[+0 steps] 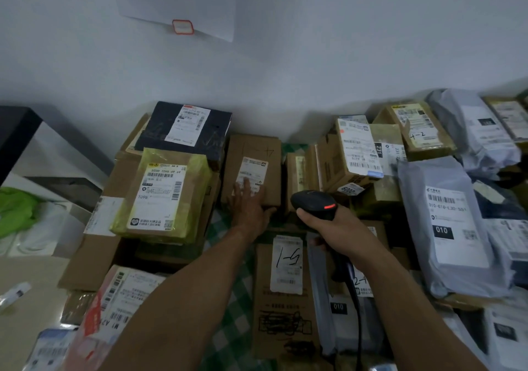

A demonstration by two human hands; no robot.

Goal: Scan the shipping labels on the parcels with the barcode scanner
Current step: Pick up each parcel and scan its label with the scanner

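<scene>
— Black scanner (314, 203) is sitting in the right hand (340, 233), fingers wrapping its grip, head pointing ahead.
— And the left hand (248, 210)?
— Lying flat, fingers spread, on the small cardboard box (257, 148), partly covering its label (254, 168). It's looking light and stiff; I'd be steadying it by the edges, clear of the label.
— Underneath?
— Green checked cloth (228, 336) is covering the surface; a white wall (314, 70) is rising behind.

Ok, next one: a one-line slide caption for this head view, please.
Left hand rests on a small cardboard parcel while the right hand grips the barcode scanner beside it.
</scene>
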